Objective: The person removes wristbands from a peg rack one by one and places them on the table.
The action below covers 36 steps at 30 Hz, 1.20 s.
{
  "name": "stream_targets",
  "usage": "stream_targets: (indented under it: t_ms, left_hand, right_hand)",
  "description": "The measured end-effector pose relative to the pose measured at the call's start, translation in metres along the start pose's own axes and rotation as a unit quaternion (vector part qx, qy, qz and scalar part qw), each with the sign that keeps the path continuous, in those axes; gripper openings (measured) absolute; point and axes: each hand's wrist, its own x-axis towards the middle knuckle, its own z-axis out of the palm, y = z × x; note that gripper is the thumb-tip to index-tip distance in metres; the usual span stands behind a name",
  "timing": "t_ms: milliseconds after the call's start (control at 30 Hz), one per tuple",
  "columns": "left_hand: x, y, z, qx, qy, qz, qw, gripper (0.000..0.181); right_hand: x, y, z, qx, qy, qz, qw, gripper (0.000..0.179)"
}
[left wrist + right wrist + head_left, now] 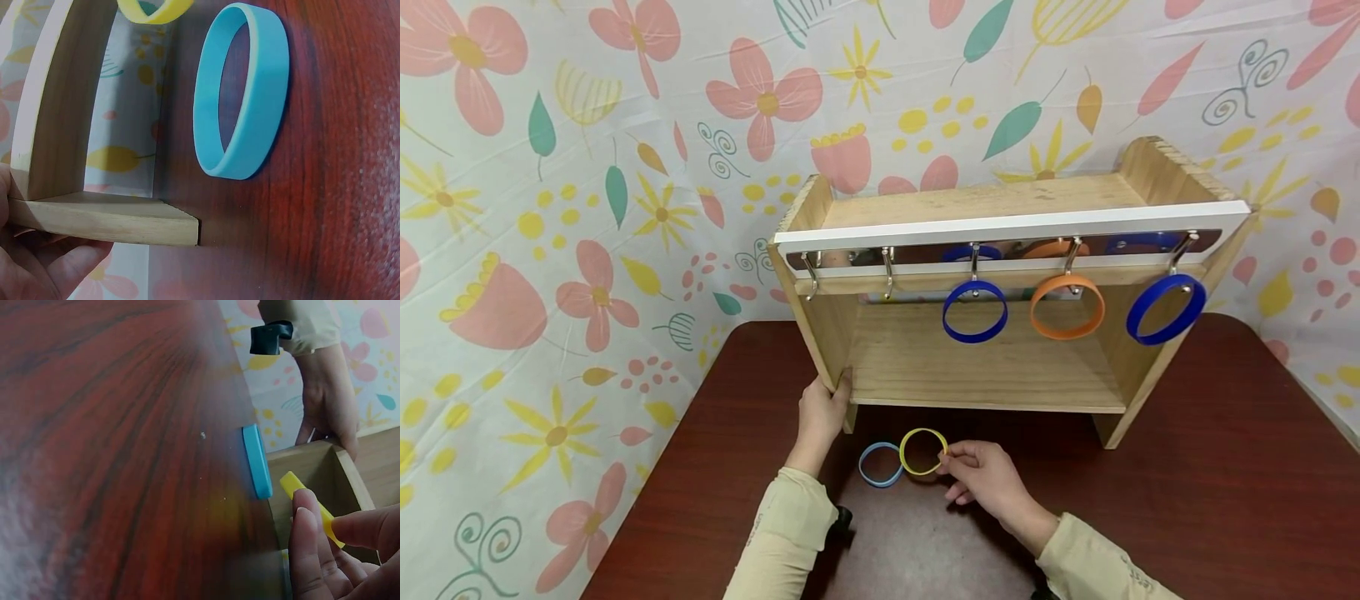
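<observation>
A wooden shelf (985, 367) stands on the table, and my left hand (820, 412) grips the lower part of its left side panel. My right hand (988, 479) pinches a yellow silicone wristband (289, 482) between thumb and fingers, in front of the shelf's lower edge. Just left of it, a light blue wristband (269, 94) rests on the tabletop; in the head view the two bands overlap slightly at their edges. In the left wrist view, part of the left hand is cut off by the frame.
Metal hooks line a white rail (925, 232) along the shelf's upper front. A dark blue band (974, 337), an orange band (1067, 333) and another dark blue band (1191, 321) hang from hooks on the right. The two left hooks (887, 271) hold no band. Behind is a flowered cloth (647, 350).
</observation>
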Motion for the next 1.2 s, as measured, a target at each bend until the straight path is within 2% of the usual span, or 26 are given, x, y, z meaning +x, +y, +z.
stream_targets:
  t_ms: [333,733,967,1200]
  left_hand:
    - [0.0004,-0.0009,0.0006,0.001,-0.002,0.003,1.0,0.027]
    - [0.0008,0.0001,0.0005,0.004,-0.001,0.001,1.0,0.028]
    - [0.0008,-0.0003,0.0008,0.003,-0.004,-0.002,1.0,0.029]
    - [0.0007,-0.0008,0.0006,0.004,-0.003,0.0,1.0,0.027]
  right_hand:
    - [-0.002,0.0043,0.0025,-0.017,0.005,0.022,0.9996,0.02]
    - [-0.0034,0.0043,0.0033,-0.027,-0.008,0.033,0.9991,0.022]
    - [-0.0036,0.0013,0.0021,-0.053,-0.009,0.038,0.9978,0.023]
    - [-0.0036,0.0025,0.0007,-0.08,0.007,0.037,0.9961,0.021]
